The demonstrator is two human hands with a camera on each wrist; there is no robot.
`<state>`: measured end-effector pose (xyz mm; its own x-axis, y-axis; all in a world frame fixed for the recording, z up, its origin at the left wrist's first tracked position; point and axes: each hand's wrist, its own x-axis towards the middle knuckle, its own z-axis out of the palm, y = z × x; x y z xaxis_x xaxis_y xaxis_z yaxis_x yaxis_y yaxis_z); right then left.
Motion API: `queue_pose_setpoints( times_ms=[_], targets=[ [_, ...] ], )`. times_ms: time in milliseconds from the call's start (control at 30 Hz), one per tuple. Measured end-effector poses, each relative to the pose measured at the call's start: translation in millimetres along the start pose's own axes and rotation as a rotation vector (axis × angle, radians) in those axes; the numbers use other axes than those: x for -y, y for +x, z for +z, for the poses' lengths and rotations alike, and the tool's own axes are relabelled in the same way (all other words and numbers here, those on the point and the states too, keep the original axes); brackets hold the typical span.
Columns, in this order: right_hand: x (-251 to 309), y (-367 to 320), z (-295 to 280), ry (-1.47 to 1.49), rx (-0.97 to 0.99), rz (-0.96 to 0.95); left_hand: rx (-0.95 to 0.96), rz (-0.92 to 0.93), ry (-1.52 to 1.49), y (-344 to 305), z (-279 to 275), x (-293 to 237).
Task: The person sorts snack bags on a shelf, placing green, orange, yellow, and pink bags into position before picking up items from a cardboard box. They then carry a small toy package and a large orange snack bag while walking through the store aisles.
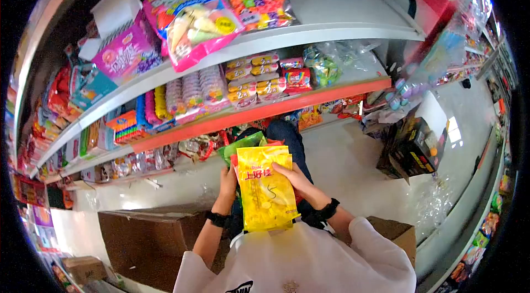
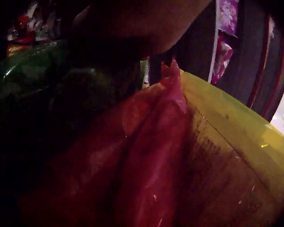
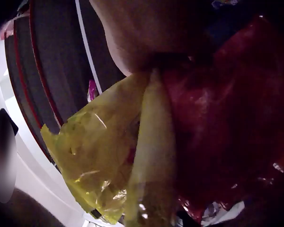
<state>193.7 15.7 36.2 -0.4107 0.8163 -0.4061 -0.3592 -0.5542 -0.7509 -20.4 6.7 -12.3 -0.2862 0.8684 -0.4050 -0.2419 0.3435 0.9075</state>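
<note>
In the head view a yellow snack bag [image 1: 268, 193] is held upright before the chest, with a red bag and a green bag [image 1: 243, 146] behind it. The left hand [image 1: 227, 181] grips the bags' left side, its fingers behind them. With its thumb on the yellow front, the right hand [image 1: 292, 177] pinches the upper right edge. Dark close views show the left hand [image 2: 142, 23] above a red bag [image 2: 156, 156] with the green one beside it, and the right hand [image 3: 146, 33] over the yellow bag [image 3: 104, 146] and a red bag [image 3: 227, 113].
Shelves of sweets [image 1: 199, 91] run across the front, with a pink candy bag [image 1: 193, 17] on the upper one. An open brown carton [image 1: 143, 238] lies at the lower left, another carton [image 1: 395, 235] at the lower right. A black box [image 1: 414, 146] stands on the floor at right.
</note>
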Motion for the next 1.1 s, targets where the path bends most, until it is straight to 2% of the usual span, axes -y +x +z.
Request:
queue_pose_setpoints(
  times_ms=[33, 67, 167, 200, 300, 367, 433, 500, 567, 633, 733, 833, 867, 900, 933, 1033, 1100],
  targets=[
    [2.2, -4.0, -2.3, 0.097, 0.005, -0.005, 0.026, 0.077, 0.076, 1.4, 2.9, -8.5],
    [5.2, -8.0, -6.5, 0.193, 0.013, -0.011, -0.052, 0.218, 0.323, -1.2, 5.8, -15.7],
    [41.9, -42.5, -12.8, 0.392, -0.035, -0.006, -0.016, 0.481, 0.417, -36.9, 33.2, -84.8],
    [59.5, -61.5, -9.6, 0.457, -0.056, -0.019, -0.039, 0.63, 0.414, -47.5, 43.7, -108.3],
    [82.4, -82.6, -30.2, 0.611, -0.029, -0.076, -0.029, 0.689, 0.383, -57.9, 74.7, -172.5],
    [85.9, -87.5, -51.4, 0.673, -0.017, -0.106, 0.007, 0.641, 0.14, -54.6, 113.3, -221.0],
    [75.9, -89.1, -73.4, 0.694, -0.042, -0.151, 0.264, 0.607, -0.027, -50.7, 155.7, -279.6],
    [70.4, -94.5, -78.0, 0.714, -0.088, -0.169, 0.468, 0.434, -0.134, -50.5, 200.6, -330.3],
    [66.5, -100.0, -80.1, 0.765, -0.078, -0.161, 0.72, 0.277, -0.2, -2.0, 235.3, -364.0],
    [67.4, -107.8, -76.9, 0.84, -0.011, -0.13, 0.706, 0.201, -0.171, 32.9, 273.7, -394.0],
    [68.8, -105.6, -73.1, 0.839, -0.014, -0.112, 0.753, 0.219, -0.197, 112.3, 322.3, -423.9],
    [71.7, -105.8, -76.8, 0.786, -0.052, -0.031, 0.6, 0.498, -0.062, 152.6, 340.2, -418.6],
    [74.0, -106.1, -76.8, 0.773, -0.074, -0.012, 0.241, 0.602, 0.121, 187.2, 356.2, -413.3],
    [75.2, -106.0, -76.6, 0.761, -0.095, 0.012, -0.127, 0.686, 0.3, 188.5, 366.7, -412.0],
    [75.0, -105.6, -76.5, 0.739, -0.123, -0.003, -0.14, 0.791, 0.519, 189.2, 355.1, -407.5],
    [81.7, -110.2, -78.2, 0.734, -0.129, -0.042, 0.087, 1.044, 0.69, 221.8, 334.3, -394.7],
    [86.9, -109.1, -78.2, 0.732, -0.151, -0.084, 0.141, 0.971, 0.702, 236.6, 330.8, -401.5]
  ],
)
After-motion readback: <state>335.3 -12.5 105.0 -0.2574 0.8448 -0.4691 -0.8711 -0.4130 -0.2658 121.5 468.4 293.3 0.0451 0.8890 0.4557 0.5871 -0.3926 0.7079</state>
